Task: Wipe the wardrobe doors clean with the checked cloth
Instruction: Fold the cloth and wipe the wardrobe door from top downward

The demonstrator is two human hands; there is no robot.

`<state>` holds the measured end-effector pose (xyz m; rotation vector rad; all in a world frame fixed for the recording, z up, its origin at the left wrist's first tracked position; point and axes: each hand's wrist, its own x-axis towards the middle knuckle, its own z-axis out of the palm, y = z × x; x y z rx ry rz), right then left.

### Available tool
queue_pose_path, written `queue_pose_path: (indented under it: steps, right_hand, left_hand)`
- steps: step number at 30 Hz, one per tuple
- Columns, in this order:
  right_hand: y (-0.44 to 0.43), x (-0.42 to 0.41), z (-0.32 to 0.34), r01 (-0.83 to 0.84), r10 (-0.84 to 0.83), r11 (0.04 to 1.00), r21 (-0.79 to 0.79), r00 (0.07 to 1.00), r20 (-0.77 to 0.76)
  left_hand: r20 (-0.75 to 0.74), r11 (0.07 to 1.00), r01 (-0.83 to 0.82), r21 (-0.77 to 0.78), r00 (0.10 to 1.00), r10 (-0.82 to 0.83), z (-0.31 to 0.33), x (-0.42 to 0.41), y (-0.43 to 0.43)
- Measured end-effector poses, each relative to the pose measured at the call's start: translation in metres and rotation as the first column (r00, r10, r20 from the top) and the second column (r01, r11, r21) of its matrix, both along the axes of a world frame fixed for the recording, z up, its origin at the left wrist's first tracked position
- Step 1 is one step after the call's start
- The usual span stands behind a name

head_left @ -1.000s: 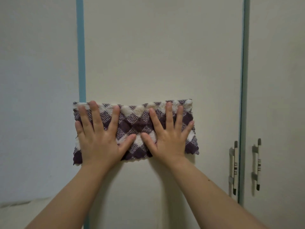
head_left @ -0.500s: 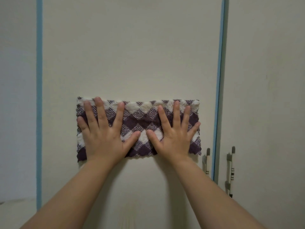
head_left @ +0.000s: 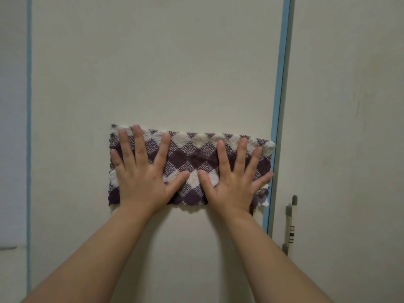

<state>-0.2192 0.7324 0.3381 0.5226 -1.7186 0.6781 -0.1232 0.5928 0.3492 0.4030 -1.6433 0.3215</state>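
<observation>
A folded purple-and-white checked cloth (head_left: 192, 156) lies flat against the cream middle wardrobe door (head_left: 153, 73). My left hand (head_left: 142, 173) presses its left half with fingers spread straight. My right hand (head_left: 234, 178) presses its right half the same way, little finger close to the door's right edge. The cloth's right end touches the blue edge strip (head_left: 281, 84). The handle of this door is hidden behind my right wrist and the cloth.
A second cream door (head_left: 349, 106) stands to the right with a slim upright handle (head_left: 291, 224) near its left edge. Another blue strip (head_left: 28, 127) runs down the far left, with a pale panel beyond it.
Both hands have slid the cloth to the right across the door, from its left blue strip to its right one. The view has shifted right with them.
</observation>
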Motion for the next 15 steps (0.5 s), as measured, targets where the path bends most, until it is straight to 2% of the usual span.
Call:
queue_pose_path:
  steps: [10,15]
  right_hand:
    - [-0.002,-0.006,-0.017,0.007,-0.006,1.000,0.018,1.000,-0.020]
    - [-0.019,0.012,-0.040,-0.021,0.021,1.000,0.000,0.999,0.046]
  left_hand:
    - [-0.024,0.999,-0.018,-0.050,1.000,0.017,-0.008,-0.003,-0.002]
    - [0.003,0.994,-0.039,-0.104,0.999,0.040,-0.025,0.007,-0.019]
